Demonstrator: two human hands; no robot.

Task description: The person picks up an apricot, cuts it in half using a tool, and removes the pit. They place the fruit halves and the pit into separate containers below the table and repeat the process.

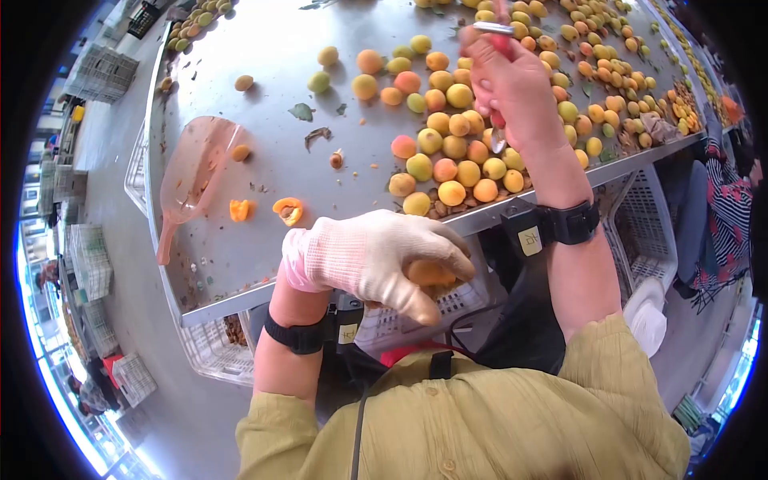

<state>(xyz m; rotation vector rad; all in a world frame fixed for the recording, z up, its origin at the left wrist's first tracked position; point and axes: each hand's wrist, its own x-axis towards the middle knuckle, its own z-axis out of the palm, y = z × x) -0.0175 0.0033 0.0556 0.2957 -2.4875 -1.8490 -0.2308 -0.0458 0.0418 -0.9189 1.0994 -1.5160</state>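
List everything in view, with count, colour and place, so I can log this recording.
Table: one, grey metal, in front of the person
Whole fruit: many, yellow, orange and green, mostly centre and right of the table
Opened fruit: two, orange, near the table's front edge
Scoop: one, translucent pink, table's left side
Leaves: several, green or brown, scattered on the table
Crates: many, mostly whitish, on the floor and under the table
Held fruit: one, orange, under the left fingers
Tool: one, red and silver, in the right hand
Co-worker: one, patterned clothing, far right
Wrist straps: two, black, one per arm
Left hand: one, whitish glove, pink cuff, near the front edge
Right hand: one, bare, over the fruit
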